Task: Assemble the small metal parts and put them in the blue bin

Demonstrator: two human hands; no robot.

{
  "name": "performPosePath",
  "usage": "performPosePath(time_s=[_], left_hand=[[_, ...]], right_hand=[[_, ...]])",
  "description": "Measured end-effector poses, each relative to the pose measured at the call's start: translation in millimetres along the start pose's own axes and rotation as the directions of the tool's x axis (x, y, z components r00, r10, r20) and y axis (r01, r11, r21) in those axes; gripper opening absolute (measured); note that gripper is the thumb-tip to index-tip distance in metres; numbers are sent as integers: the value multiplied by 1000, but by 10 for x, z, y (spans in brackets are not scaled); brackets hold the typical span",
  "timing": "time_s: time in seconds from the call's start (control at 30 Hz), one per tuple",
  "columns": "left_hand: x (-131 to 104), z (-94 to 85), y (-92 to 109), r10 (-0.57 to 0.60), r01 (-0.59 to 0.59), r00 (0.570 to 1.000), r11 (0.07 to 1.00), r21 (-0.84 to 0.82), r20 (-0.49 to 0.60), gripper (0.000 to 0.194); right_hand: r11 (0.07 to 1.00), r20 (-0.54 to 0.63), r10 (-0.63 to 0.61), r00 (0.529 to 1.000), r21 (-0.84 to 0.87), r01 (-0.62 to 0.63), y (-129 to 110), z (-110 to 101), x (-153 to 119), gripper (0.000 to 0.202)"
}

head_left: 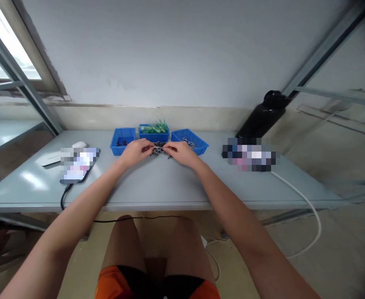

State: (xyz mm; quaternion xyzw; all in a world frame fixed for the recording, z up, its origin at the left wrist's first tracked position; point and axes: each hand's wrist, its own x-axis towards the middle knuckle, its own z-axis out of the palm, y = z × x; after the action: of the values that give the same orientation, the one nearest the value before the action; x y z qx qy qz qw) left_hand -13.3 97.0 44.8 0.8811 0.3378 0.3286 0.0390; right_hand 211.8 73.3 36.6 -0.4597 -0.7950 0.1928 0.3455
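My left hand (138, 151) and my right hand (181, 152) meet at the middle of the table, fingers pinched. Between their fingertips runs a thin, light silvery rod (158, 147), too small to name more exactly. Just behind and below it lies a pile of small dark and silvery thin pieces (160, 152). Three blue bins stand around the pile. The left bin (115, 145) holds small dark parts, the middle bin (154, 136) green strip-like pieces, and the right bin (201, 146) thin silvery pieces. My right hand partly covers the right bin.
On the left lie a phone (80, 166) with a black cable and a white earphone case (79, 145). To the right, a black bottle (262, 116) stands behind a blurred-out device (249, 155) with a white cable (304, 197). A wall backs the grey table (157, 187).
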Motion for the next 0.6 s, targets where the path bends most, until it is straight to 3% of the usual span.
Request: performPosePath(time_s=[0.27,0.47,0.6], left_hand=[[-8,54,-17,-19,25,985,999,-31,174,18],[-9,32,5,-40,44,983,999,-19,179,17],[-1,3,-19,-45,45,993,999,3,107,18]], right_hand=[[1000,-66,-29,997,0,29,-54,19,-8,30],[1000,-61,-28,998,-8,28,-51,31,-6,30],[1000,-49,5,999,-17,-6,-53,8,-2,28]])
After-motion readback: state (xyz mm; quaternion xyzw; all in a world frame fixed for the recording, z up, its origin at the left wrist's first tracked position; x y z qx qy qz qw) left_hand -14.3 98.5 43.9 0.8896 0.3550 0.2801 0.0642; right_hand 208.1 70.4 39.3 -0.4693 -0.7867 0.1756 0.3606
